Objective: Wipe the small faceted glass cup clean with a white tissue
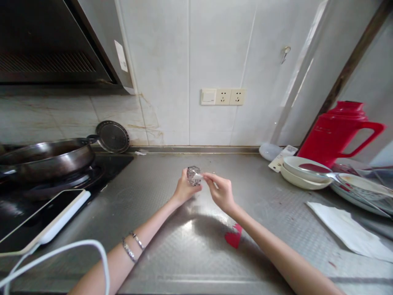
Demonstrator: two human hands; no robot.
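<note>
Over the middle of the steel counter, my left hand is wrapped round a small, shiny object with a dark pattern, perhaps a glass or a jar. My right hand is beside it on the right, its thumb and forefinger pinched together at the object's near right side. Something small and whitish shows at those fingertips, too small to name. A torn red piece lies on the counter below my right wrist.
A pan sits on the black stove at left, with a phone and white cable in front. At right are stacked bowls, a red thermos jug, plates and a white napkin. Wall sockets are behind.
</note>
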